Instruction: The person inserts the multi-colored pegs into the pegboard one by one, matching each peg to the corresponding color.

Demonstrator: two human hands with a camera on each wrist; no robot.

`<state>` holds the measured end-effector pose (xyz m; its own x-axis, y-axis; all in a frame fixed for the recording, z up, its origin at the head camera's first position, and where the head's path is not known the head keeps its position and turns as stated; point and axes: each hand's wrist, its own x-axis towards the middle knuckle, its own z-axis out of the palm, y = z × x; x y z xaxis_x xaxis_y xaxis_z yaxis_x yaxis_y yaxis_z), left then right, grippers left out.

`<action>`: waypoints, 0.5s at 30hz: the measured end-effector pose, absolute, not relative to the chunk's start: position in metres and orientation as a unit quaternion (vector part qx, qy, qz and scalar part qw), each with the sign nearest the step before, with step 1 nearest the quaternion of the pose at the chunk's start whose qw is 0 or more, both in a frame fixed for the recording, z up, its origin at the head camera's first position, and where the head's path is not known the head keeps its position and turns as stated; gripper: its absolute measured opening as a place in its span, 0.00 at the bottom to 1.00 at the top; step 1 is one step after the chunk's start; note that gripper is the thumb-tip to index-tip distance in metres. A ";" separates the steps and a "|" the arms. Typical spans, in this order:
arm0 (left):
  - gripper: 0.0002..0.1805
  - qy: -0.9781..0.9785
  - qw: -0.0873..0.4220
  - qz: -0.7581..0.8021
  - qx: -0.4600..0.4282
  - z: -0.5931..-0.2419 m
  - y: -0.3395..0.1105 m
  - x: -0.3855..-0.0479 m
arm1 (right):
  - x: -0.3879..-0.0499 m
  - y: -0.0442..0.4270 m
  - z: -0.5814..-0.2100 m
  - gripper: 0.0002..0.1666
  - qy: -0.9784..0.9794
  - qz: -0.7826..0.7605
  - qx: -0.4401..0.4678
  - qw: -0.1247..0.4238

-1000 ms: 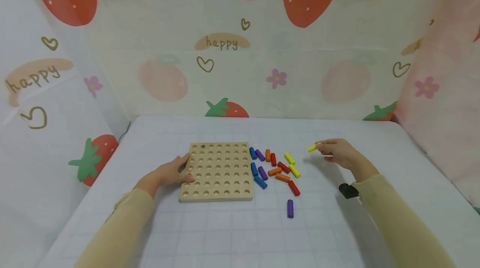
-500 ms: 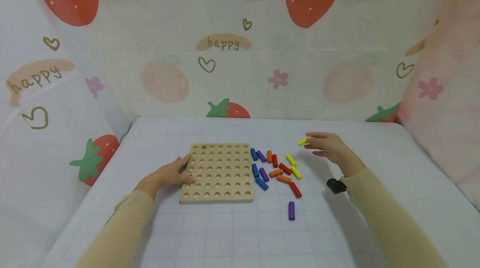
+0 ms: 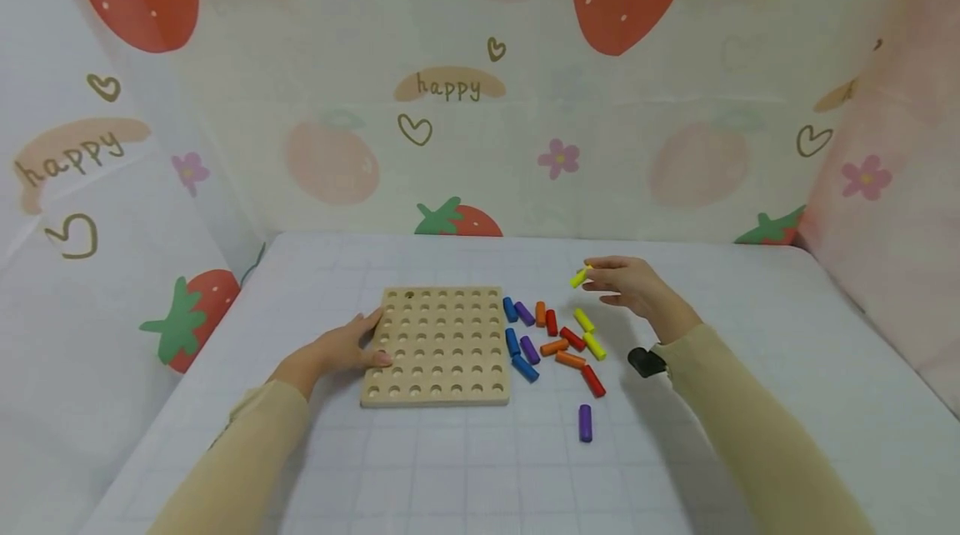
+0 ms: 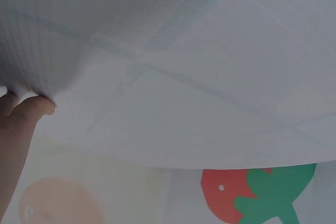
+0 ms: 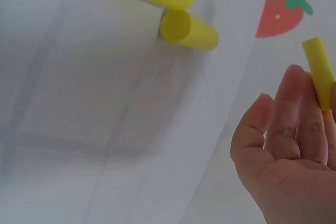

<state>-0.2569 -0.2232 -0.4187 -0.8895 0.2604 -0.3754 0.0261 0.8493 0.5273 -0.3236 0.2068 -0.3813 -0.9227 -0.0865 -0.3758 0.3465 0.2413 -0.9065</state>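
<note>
In the head view a square wooden pegboard with rows of round holes lies on the table. My left hand rests at its left edge, thumb on the top face, other fingers along the side; the left wrist view catches only part of this hand. Over the table, right of the board, my right hand pinches a yellow peg by one end. From the right wrist view, that yellow peg sits at the fingertips, with several fingers of the hand extended.
Between board and right hand lie loose pegs: blue, purple, orange, red and two yellow. One purple peg lies apart, nearer the front. A strawberry-printed curtain stands behind the table.
My right hand has moved left with the yellow peg, from the far right to above the loose yellow pegs. The left hand has stayed at the board's edge.
</note>
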 end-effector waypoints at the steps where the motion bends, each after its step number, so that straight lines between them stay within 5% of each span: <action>1: 0.57 0.936 0.221 0.265 0.077 -0.418 -0.223 -0.257 | -0.325 0.204 -0.381 0.30 0.767 -0.610 0.084 0.178; 15: 0.57 0.937 0.206 0.272 0.076 -0.422 -0.224 -0.262 | -0.334 0.179 -0.376 0.27 0.749 -0.632 0.074 0.187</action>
<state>-0.2616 -0.2241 -0.4218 -0.9038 0.2536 -0.3447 0.0295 0.8405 0.5411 -0.3339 0.1793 -0.3759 -0.9192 -0.1243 -0.3737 0.3474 0.1909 -0.9181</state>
